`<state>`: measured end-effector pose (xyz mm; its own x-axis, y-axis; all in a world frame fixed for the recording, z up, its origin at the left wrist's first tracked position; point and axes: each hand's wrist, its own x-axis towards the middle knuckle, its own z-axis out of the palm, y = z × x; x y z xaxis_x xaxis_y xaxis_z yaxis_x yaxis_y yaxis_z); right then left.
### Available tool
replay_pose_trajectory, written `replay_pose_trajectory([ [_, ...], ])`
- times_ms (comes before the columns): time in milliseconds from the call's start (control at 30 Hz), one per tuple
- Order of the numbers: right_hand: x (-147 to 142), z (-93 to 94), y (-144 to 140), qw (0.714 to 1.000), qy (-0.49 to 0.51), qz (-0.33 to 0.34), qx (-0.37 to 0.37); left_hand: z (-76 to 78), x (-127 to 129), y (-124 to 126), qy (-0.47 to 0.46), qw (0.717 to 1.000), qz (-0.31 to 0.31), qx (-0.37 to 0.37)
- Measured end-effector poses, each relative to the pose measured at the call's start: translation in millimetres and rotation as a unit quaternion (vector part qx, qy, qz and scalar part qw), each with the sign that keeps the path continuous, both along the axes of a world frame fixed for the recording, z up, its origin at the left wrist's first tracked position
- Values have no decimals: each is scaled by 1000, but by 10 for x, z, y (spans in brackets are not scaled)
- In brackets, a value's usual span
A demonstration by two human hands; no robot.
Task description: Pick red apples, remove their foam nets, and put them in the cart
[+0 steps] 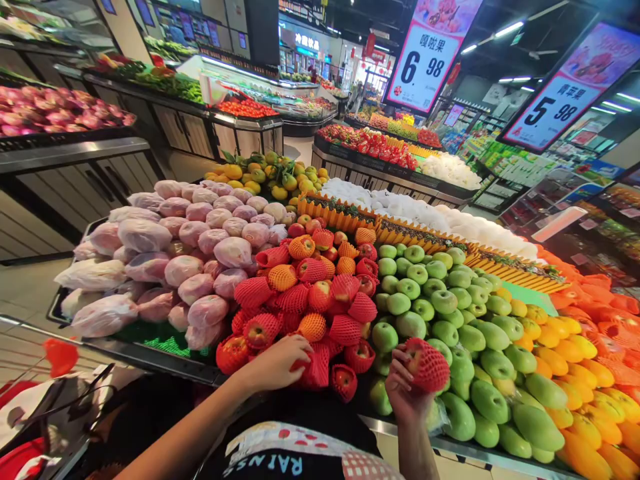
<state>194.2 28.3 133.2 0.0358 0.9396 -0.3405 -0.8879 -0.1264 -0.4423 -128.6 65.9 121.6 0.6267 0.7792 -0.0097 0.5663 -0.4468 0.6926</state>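
My right hand (406, 390) is closed around an apple in a red foam net (429, 367), held up in front of the green apples (455, 313). Over the near edge of the red apple pile, my left hand (281, 363) has its fingers curled on another red-netted apple (317, 368); its fingertips are partly hidden. Around it lie more apples in red and orange foam nets (295, 297). An apple (344, 381) with its red top showing sits at the front edge, just right of my left hand.
Wrapped pinkish fruit (190, 247) are heaped on the left, oranges (565, 350) on the right. An orange slatted divider (390, 233) runs behind the apples. A cart with bags (45, 413) stands at lower left. Price signs (420, 57) hang overhead.
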Motion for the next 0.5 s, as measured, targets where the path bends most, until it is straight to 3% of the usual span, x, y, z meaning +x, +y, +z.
replay_pose_trajectory([
  [233, 75, 59, 184, 999, -39, -7, -34, 59, -21, 113, -119, 980, 124, 97],
  [400, 12, -1, 488, 979, -159, -6, -126, 26, -93, 130, -173, 958, 170, 155],
  [500, -1, 2, 822, 944, -315, 17, -95, 8, -201, 149, -183, 946, 195, 182],
])
